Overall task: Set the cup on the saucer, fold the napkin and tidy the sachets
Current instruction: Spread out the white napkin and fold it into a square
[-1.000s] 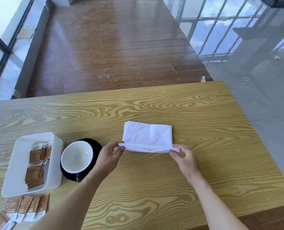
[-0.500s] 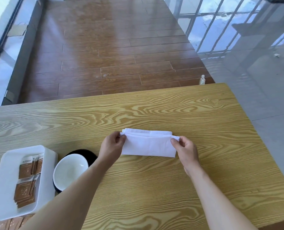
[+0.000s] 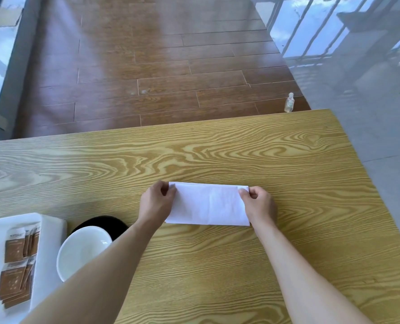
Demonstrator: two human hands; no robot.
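A white napkin [image 3: 208,204] lies folded into a long flat strip in the middle of the wooden table [image 3: 217,155]. My left hand [image 3: 156,202] pinches its far left corner and my right hand [image 3: 258,204] pinches its far right corner. To the left, a white cup [image 3: 82,250] stands on a black saucer [image 3: 110,224], partly hidden by my left forearm. Brown sachets [image 3: 18,263] lie in a white tray [image 3: 51,232] at the left edge.
The table's far edge and right edge are close to the napkin. Beyond the far edge, a small clear bottle [image 3: 289,102] stands on the wooden floor. Grey tiles lie to the right.
Both hands carried the napkin's near edge over to the far edge, halving it into a narrower strip. The view shifted, so the cup and tray moved down and left.
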